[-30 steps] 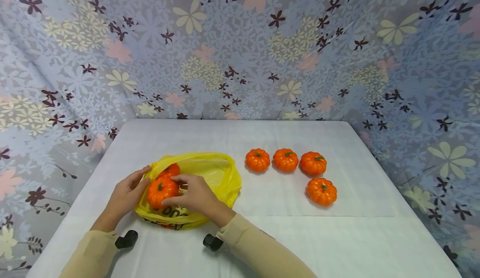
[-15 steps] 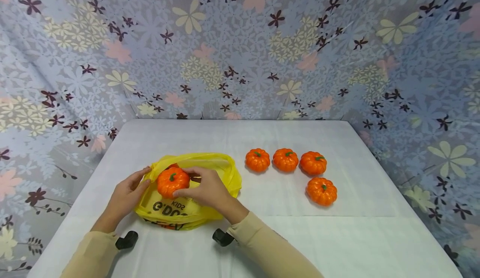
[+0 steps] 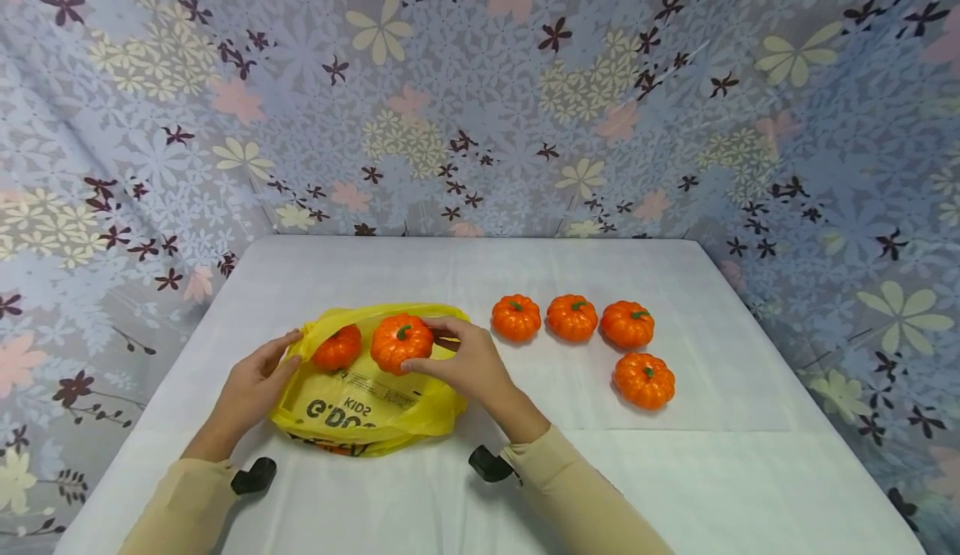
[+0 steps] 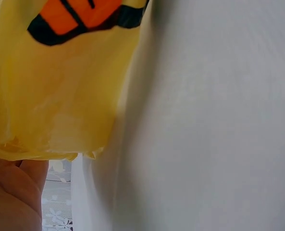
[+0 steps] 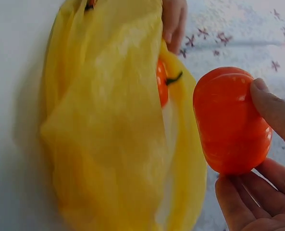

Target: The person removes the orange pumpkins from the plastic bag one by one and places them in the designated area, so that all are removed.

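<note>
My right hand [image 3: 480,365] pinches a small orange toy pumpkin [image 3: 401,343] with a green stem, thumb in front and fingers behind. In the head view it is over the mouth of a yellow plastic bag [image 3: 431,418]. The right wrist view shows this pumpkin [image 5: 231,120] apart from the bag's side. My left hand [image 3: 255,384] grips the bag's rim at its left end, holding the mouth wide. Another pumpkin [image 3: 337,348] lies inside the bag near that hand. The left wrist view shows mostly the bag's outer wall [image 4: 60,101] and part of the hand [image 4: 12,192].
Several more orange pumpkins sit on the white-covered table [image 3: 465,488] right of the bag: a row at the back, including one [image 3: 515,318] closest to the bag, and one [image 3: 643,381] nearer the front. Flowered cloth [image 3: 480,105] hangs behind and at both sides.
My right hand has moved right and slightly up with the pumpkin, away from the bag's left end. The other pumpkin in the bag is now uncovered. My left hand has stayed put.
</note>
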`<state>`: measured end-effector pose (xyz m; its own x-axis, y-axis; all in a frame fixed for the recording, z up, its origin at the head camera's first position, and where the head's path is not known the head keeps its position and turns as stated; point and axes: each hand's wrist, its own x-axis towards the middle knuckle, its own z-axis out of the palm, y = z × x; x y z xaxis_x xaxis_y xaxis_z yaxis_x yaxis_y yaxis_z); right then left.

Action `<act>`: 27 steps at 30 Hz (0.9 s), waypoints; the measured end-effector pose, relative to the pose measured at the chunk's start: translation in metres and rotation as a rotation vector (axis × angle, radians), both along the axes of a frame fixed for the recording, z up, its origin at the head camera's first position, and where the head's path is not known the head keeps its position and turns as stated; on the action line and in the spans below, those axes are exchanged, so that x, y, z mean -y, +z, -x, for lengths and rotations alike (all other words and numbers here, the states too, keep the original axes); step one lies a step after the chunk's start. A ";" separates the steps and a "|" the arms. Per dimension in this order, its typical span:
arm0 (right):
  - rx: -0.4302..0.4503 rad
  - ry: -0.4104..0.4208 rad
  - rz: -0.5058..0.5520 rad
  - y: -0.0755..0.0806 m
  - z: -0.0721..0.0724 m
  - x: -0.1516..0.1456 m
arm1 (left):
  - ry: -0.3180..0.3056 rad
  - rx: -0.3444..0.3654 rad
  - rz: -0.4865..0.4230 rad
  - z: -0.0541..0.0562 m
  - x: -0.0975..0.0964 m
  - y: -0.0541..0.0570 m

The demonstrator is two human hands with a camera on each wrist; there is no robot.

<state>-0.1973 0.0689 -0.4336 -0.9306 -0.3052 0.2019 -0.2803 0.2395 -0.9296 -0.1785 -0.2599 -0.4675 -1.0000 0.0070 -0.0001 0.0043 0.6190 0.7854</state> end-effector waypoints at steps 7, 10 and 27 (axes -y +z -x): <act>-0.012 -0.098 0.043 -0.004 0.003 -0.034 | 0.003 0.000 0.002 0.001 -0.002 0.000; -0.004 -0.143 0.036 -0.007 0.003 -0.048 | 0.006 -0.003 0.007 0.001 -0.002 0.000; 0.007 -0.382 -0.010 -0.016 -0.013 -0.128 | 0.006 0.009 0.017 0.003 -0.004 -0.001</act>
<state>-0.1846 0.1967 -0.4496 -0.9790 0.0617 0.1944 -0.1632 0.3342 -0.9283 -0.1818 -0.2557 -0.4687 -1.0000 0.0009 -0.0089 -0.0063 0.6320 0.7750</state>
